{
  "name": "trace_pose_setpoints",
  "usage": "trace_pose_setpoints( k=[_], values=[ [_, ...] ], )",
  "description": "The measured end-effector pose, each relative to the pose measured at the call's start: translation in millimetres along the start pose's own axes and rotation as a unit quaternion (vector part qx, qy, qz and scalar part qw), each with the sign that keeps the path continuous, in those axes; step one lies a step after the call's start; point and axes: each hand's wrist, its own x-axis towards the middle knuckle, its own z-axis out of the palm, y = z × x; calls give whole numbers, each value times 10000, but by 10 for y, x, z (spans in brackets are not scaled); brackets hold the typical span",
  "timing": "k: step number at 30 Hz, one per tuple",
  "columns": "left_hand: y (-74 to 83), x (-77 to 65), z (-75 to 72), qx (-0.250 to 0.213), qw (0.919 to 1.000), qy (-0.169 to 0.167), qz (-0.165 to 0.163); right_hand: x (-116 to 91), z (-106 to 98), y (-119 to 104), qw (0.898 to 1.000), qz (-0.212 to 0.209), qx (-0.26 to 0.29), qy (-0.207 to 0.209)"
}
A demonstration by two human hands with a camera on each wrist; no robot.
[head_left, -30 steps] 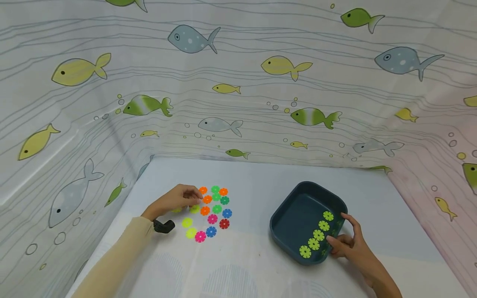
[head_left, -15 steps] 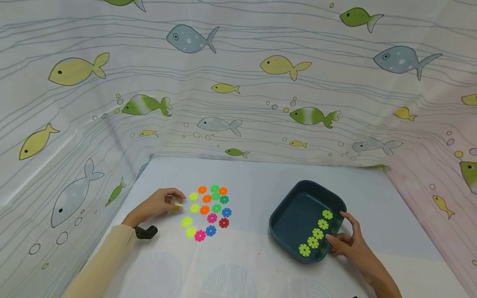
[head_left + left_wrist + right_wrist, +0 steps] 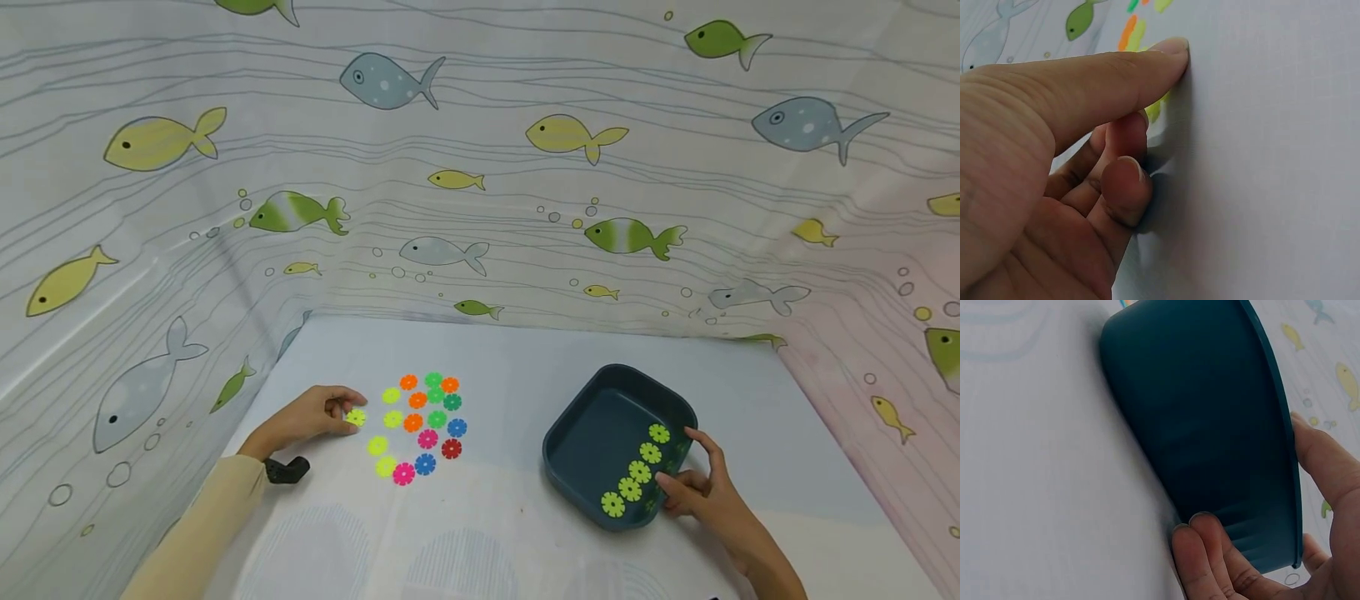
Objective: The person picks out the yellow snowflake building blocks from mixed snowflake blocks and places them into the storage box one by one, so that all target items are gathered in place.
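A yellow notched plastic disc [image 3: 356,417] lies flat on the white cloth at the left edge of a group of similar discs. My left hand [image 3: 307,417] reaches around it, thumb on the near side and index finger on the far side. In the left wrist view the thumb [image 3: 1129,72] is straight, its tip down at the cloth, and hides most of the disc. My right hand [image 3: 708,496] grips the right side of a deep dark teal tray [image 3: 585,442], with the thumb over the rim. Inside the tray several yellow-green discs [image 3: 640,472] lie in a slanting row.
Right of my left hand, loose discs lie on the cloth: yellow [image 3: 377,446], orange [image 3: 413,422], green [image 3: 437,419], pink [image 3: 403,474], blue [image 3: 425,464] and dark red [image 3: 452,448]. A fish-printed curtain [image 3: 510,208] surrounds the table at the back and sides.
My left hand has moved left, off the upper yellow and orange discs, to the leftmost yellow disc, which now shows between thumb and index finger. My right hand and the tray stay put.
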Motion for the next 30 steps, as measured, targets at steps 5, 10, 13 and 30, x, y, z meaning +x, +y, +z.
trace_pose_setpoints(
  k=[5, 10, 13, 30],
  values=[
    [35, -24, 30, 171, 9998, 48, -63, -2, -11, 5, 10000, -39, -22, -21],
    [21, -23, 53, 327, 9993, 156, -81, 4, -18, 38, 10000, -48, 13, -26],
    [-3, -15, 66, 411, 9989, 217, -101, 7, -22, 50, 10000, -54, 65, -26],
    [39, 36, 95, -535, 9983, 133, -201, 12, -33, 68, 10000, -38, 52, -28]
  ],
)
